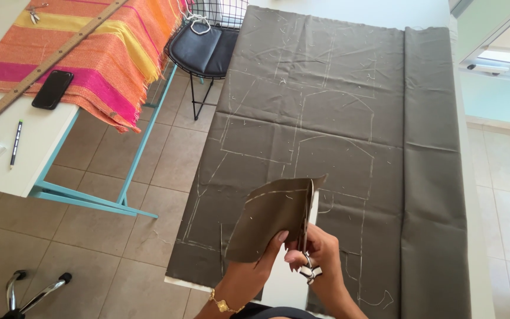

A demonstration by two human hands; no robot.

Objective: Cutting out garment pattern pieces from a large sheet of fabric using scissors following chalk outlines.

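Taking the lifted flap of grey cloth (pixel 273 221) as the landmark, far to its left and above lies a second white tabletop (pixel 36 147) with a pen (pixel 16 143), a dark phone (pixel 52 89), a long wooden ruler (pixel 42 65) and an orange and pink striped cloth (pixel 101 53); nearer, up and left of the flap, a black wire chair (pixel 205 50) stands on the tiled floor (pixel 119 236).

The left hand (pixel 270 251) pinches the flap's lower edge between thumb and fingers and holds it raised off the tabletop; just right of the flap the right hand (pixel 320 251) is closed through the handles of the scissors (pixel 307 230), whose blades run up along the flap's right edge; whether the blades are apart or shut I cannot tell.

Beyond and to the right of the flap spreads the large grey fabric (pixel 337 118), marked with chalk outlines, with a folded strip along its far right side.

To cut well here, I judge that the lifted piece wants gentle, even tension so the cloth does not pucker; the blades should follow the chalk line with long strokes, not closing fully at the tips; the lower blade is best kept low to the tabletop; the pinching fingers should stay clear of the cutting line.
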